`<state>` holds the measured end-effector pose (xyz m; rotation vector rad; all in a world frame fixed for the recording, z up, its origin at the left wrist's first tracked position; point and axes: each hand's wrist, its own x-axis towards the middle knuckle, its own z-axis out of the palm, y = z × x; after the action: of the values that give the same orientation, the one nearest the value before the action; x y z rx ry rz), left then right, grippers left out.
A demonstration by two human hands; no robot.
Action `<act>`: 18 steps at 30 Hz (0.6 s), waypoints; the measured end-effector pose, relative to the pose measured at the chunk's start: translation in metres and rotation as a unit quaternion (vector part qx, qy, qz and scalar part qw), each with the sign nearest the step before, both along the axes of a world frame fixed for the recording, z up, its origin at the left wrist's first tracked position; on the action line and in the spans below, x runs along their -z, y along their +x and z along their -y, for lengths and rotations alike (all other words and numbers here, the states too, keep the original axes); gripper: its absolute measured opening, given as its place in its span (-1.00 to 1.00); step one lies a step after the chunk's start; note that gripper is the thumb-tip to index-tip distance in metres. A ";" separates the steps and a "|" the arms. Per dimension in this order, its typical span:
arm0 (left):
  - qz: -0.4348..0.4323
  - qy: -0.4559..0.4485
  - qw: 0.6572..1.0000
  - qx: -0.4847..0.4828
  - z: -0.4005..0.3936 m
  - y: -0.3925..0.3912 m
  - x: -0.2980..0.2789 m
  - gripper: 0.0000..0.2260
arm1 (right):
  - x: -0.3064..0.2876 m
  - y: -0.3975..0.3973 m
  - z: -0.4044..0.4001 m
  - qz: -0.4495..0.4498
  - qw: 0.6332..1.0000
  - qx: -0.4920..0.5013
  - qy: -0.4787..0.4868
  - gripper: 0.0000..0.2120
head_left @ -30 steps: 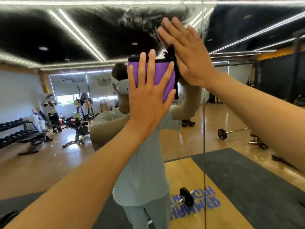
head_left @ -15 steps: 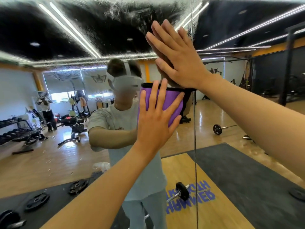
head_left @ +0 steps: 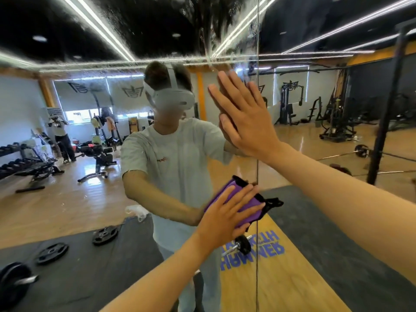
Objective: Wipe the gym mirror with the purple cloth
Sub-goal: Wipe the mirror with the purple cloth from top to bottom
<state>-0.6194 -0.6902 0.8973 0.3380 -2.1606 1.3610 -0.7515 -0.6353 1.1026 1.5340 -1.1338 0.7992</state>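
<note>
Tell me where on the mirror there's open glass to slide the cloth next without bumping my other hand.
Open glass lies left of the purple cloth and below it, along the vertical seam. It is tighter directly above: the right hand rests flat on the mirror there, above the left hand pressing the cloth.

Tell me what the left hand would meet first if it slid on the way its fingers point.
Probably the vertical seam in the mirror: the left hand presses the purple cloth, fingers aimed up-right, seam just beyond.
</note>
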 end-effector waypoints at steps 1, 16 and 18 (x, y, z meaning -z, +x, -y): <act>-0.015 0.008 1.000 0.010 0.001 0.007 -0.008 -0.33 | 0.003 -0.001 -0.001 0.003 1.000 -0.003 0.001 -0.46; -0.404 0.147 0.898 -0.091 0.011 0.124 -0.012 -0.40 | 0.076 0.027 0.005 0.154 0.987 -0.040 -0.025 -0.43; -0.396 0.161 0.899 -0.097 0.007 0.124 0.010 -0.38 | 0.105 0.034 0.007 0.157 0.987 -0.026 -0.007 -0.42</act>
<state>-0.4958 -0.6977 0.8874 1.0578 -1.6518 0.7346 -0.7176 -0.6420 0.9973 1.4646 -1.3161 1.1110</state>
